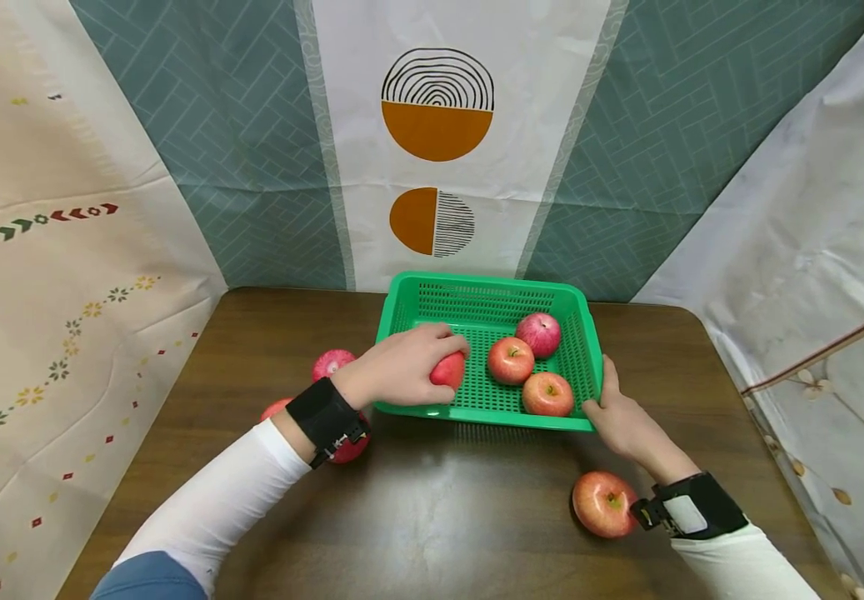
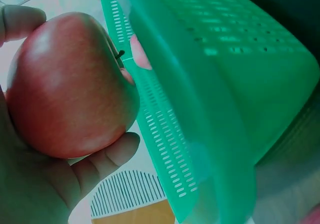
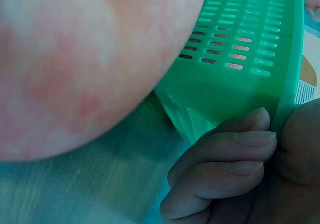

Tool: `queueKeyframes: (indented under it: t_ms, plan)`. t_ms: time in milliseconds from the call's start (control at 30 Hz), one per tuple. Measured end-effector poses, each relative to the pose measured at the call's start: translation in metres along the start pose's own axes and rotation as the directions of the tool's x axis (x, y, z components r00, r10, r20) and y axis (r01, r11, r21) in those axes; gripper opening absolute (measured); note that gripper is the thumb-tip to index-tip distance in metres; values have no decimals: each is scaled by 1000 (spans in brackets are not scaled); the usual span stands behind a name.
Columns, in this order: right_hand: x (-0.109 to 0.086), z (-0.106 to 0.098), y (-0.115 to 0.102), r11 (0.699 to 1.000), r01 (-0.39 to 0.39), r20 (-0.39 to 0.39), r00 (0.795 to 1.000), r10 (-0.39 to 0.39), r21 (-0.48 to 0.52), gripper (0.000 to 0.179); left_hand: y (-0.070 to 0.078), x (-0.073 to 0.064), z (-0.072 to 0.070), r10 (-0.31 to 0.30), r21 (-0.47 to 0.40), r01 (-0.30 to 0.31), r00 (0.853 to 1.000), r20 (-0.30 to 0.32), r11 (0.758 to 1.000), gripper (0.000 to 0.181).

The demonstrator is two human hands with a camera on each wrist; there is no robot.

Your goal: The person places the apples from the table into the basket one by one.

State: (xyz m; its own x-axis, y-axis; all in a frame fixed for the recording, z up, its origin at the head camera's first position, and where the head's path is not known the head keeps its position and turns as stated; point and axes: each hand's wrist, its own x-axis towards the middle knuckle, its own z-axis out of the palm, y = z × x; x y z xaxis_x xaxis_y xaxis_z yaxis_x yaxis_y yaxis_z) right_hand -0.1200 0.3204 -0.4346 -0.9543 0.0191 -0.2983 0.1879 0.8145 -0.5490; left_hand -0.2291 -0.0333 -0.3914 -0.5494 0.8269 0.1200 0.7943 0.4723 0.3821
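Observation:
My left hand grips a red apple over the left part of a green plastic basket. In the left wrist view, thumb and fingers curl round this apple, its stem toward the basket wall. At the basket's front right corner, my right hand holds the rim, with curled fingers against the outer side in the right wrist view. Inside the basket lie a darker pinkish apple, a red apple and a paler red apple.
Near my right wrist an apple sits on the brown wooden table. Left of the basket are a pink apple, a dark red apple and another apple, partly behind my left arm. Patterned cloth hangs behind the table.

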Motion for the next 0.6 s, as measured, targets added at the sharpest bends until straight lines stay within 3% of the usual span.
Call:
queueKeyframes:
  t_ms: [300, 600]
  plan:
    - [1, 0, -1, 1000, -9, 6, 1000, 9, -6, 90, 1, 13, 16, 2, -43, 1, 997, 80, 999, 44]
    - [1, -1, -1, 1000, -18, 11, 1000, 18, -4, 90, 5, 32, 23, 22, -125, 0, 985, 174, 992, 51]
